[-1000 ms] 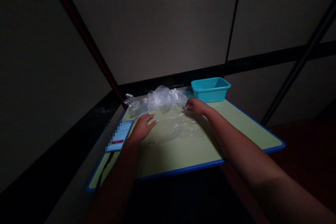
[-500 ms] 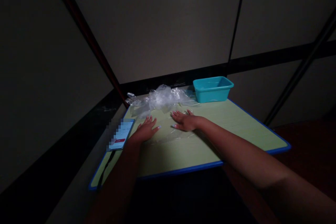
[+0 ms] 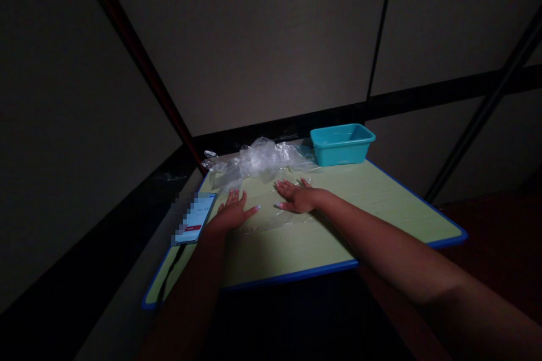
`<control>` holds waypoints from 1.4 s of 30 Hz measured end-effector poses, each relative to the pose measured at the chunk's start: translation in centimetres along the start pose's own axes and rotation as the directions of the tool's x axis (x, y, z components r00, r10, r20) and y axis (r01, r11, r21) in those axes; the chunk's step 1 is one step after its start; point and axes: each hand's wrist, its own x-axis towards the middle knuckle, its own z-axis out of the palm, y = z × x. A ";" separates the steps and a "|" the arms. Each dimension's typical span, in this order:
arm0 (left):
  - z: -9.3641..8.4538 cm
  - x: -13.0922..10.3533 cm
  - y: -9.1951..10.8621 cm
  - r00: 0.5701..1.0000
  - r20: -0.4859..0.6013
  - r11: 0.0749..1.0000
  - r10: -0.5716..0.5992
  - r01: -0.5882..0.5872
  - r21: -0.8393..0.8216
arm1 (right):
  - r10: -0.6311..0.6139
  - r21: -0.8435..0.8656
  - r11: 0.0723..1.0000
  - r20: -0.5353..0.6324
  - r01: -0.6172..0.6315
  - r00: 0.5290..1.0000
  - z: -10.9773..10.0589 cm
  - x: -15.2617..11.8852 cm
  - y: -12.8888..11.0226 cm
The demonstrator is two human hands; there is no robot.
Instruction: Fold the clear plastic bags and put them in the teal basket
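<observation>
A thin clear plastic sheet (image 3: 265,217) lies flat on the pale green table (image 3: 296,251). My left hand (image 3: 232,213) rests at its left side, open, with the fingers spread. On the right side of the sheet my right hand (image 3: 297,196) lies palm down, its fingers apart and nothing held. Beyond both hands, a crumpled heap of clear plastic (image 3: 265,159) spreads along the table's far edge.
A turquoise basket (image 3: 342,152) stands at the far right of the heap. At the table's left edge lies a phone (image 3: 199,219), partly pixelated, with a dark strap (image 3: 173,266) below it. Wall panels rise behind the table.
My left hand has shifted slightly left, and its thumb now stands further from its fingers. My right hand has hardly moved.
</observation>
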 end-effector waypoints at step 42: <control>2.0 -10.5 -0.4 0.879 -0.259 0.878 0.399 -0.448 -0.168 | -0.096 0.083 0.989 -0.243 0.120 0.965 -0.9 -0.5 0.5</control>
